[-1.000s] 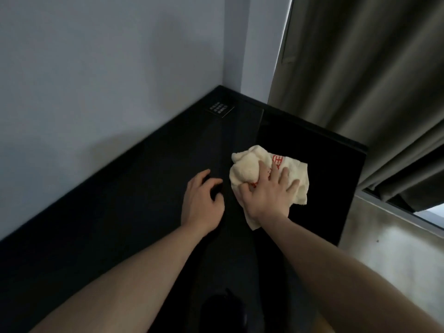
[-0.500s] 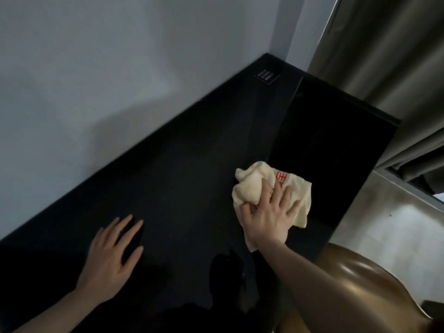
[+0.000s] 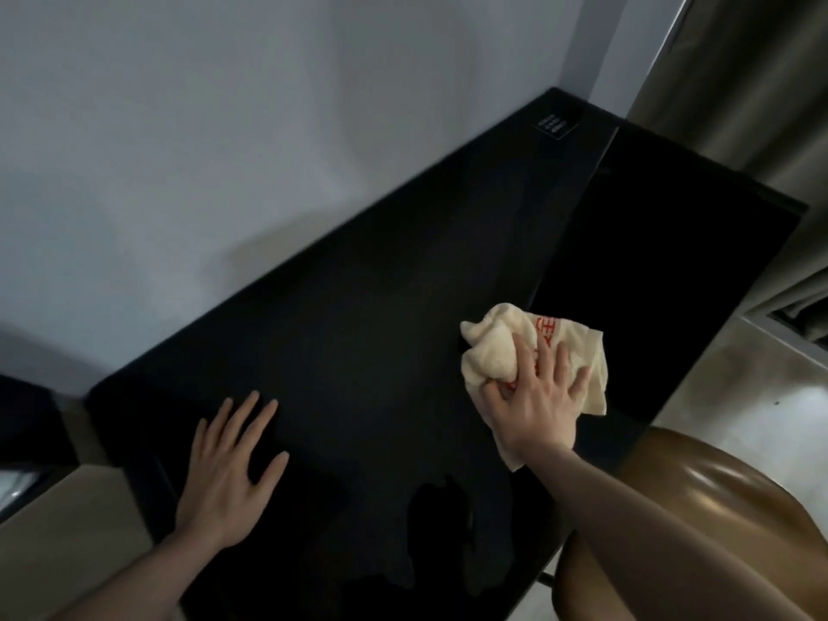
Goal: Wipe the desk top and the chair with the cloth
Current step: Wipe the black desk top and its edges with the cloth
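Pressing down on a cream cloth, the right hand lies over the crumpled fabric with its fingers mostly straight and fanned toward twelve o'clock, while the thumb curls in against the bunched part at about nine o'clock of the hand. The cloth bears red printing along its upper fold and sits on the black desk top, toward three o'clock of the desk's middle, close to a seam where a glossier dark panel begins. One corner of the cloth trails out beneath the wrist toward six o'clock.

At about eight o'clock from the cloth and well apart from it, the left hand rests flat on the desk, palm down, fingers straight and slightly spread, holding nothing.

At five o'clock of the view, a brown glossy chair shows its rounded back just beside the desk's near edge, partly hidden by the right forearm. A small printed label lies at the desk's far corner near one o'clock. A pale wall runs along the desk's far side, and a curtain hangs at two o'clock.
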`<state>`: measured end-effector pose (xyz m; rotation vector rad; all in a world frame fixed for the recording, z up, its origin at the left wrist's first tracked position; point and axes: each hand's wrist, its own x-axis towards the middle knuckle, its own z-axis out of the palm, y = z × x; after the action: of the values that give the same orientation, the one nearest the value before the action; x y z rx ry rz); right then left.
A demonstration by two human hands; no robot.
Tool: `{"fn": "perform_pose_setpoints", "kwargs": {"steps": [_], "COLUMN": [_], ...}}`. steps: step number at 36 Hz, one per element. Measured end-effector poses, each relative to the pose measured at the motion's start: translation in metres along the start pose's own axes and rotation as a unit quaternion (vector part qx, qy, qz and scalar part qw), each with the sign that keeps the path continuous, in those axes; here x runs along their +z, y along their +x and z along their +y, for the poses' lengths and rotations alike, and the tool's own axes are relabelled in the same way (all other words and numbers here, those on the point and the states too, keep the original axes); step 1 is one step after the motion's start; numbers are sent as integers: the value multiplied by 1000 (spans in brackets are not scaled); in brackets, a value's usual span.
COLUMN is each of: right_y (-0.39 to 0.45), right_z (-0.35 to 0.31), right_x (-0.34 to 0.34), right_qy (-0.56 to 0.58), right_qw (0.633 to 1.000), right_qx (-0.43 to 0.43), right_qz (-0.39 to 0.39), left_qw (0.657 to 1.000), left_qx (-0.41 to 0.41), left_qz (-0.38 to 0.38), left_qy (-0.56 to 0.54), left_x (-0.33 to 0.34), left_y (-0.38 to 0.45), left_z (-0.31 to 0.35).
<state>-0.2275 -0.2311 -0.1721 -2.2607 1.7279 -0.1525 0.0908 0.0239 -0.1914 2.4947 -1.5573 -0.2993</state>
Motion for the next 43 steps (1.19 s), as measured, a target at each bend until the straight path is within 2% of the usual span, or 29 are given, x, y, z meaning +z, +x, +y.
{"fn": "perform_pose_setpoints", "kwargs": {"steps": [6, 13, 22, 31, 39, 43], "right_y": [-37, -111, -118, -154, -222, -254], "right_z": [-30, -75, -88, -141, -192, -215], "right_x": [15, 37, 43, 68, 90, 99], "right_qy": [10, 26, 8, 18, 18, 19], "right_qw": [998, 999, 999, 989, 987, 990], "right_qx": [61, 25, 37, 135, 142, 130], "right_qz": [25, -1, 5, 56, 67, 56], "left_qw": [1000, 1000, 1000, 1000, 998, 991], "left_qx": [-6, -12, -14, -2, 12, 67], "left_qz": [0, -10, -21, -20, -60, -97], "left_qy": [-3, 0, 10, 13, -20, -62], "left_x": [1, -4, -4, -7, -18, -33], "left_y": [1, 1, 1, -2, -5, 3], "left_z": [-5, -5, -8, -9, -16, -41]}}
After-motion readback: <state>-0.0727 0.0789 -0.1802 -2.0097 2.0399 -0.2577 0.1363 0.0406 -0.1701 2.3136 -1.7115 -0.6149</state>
